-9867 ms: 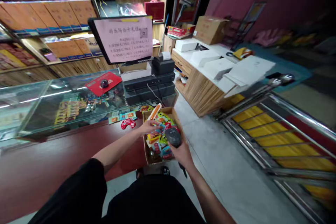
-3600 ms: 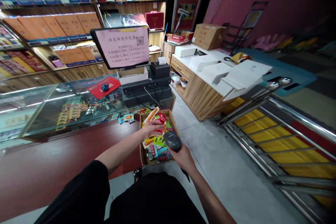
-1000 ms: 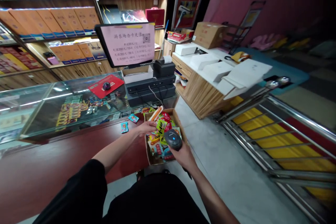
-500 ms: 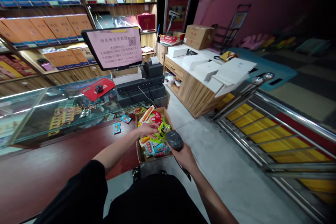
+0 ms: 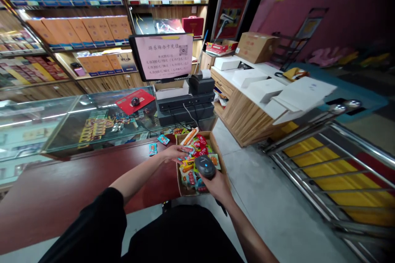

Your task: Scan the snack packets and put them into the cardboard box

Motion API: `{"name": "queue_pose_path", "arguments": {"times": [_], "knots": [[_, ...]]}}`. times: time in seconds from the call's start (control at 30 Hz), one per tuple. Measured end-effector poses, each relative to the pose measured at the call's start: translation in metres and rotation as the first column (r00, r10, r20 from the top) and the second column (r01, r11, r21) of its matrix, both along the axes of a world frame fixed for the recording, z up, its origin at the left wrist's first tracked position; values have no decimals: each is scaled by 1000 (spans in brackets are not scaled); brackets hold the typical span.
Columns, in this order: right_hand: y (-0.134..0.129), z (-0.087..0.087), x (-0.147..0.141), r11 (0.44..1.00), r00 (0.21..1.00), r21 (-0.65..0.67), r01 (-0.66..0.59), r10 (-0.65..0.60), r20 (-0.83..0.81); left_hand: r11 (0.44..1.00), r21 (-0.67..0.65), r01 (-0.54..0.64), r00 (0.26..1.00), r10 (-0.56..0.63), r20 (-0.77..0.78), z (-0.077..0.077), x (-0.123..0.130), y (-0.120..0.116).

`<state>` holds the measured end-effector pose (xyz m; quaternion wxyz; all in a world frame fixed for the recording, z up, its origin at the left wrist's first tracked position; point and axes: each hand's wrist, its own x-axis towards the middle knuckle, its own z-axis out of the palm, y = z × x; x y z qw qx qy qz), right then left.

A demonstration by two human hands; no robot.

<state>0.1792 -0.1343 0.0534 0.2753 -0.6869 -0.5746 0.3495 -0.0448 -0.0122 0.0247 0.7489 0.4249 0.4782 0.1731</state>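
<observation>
Bare forearms (image 5: pixel 140 176) angled inward, left hand (image 5: pixel 173 153) outstretched, right hand (image 5: pixel 218 187) gripping

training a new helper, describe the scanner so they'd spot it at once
Start at the red-brown counter and follow it to the open box at its right end. Over the box, the right hand grips the scanner. Its dark, rounded head shows a small blue light, unlike the bright packets below.

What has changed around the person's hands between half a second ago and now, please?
The left hand has let go of the shiny green plastic packet and now has a light-blue plastic packet at its fingertips. A blue light now shows on the black handheld scanner. The right hand still grips it, and two small blue packets still lie on the dark-red counter.
</observation>
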Motion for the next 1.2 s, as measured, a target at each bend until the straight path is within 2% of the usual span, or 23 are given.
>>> {"name": "queue_pose_path", "arguments": {"times": [0.17,0.33,0.5,0.67,0.8,0.9,1.1,1.2], "knots": [[19,4,-44,998,998,-5,-59,59,28,995,-23,-98,995,97,-23,-8,-49,7],[37,-6,-85,993,993,5,-118,118,-12,980,-57,-192,971,182,-153,-25,-101,12],[52,-18,-121,985,985,20,-170,170,-15,960,-45,-276,888,237,-395,-56,-148,23],[60,-26,-147,982,981,-38,-187,189,51,960,-38,-279,787,205,-582,-95,-183,38],[62,-31,-157,982,981,-73,-173,179,79,972,-34,-233,713,147,-686,-123,-193,43],[63,-33,-160,983,982,-95,-155,163,91,979,-9,-203,671,132,-729,-134,-190,45],[62,-31,-159,985,993,-153,-79,91,79,981,117,-156,557,185,-810,-138,-175,54],[60,-28,-156,990,996,-135,-49,58,63,983,122,-137,568,179,-803,-137,-169,58]]}}
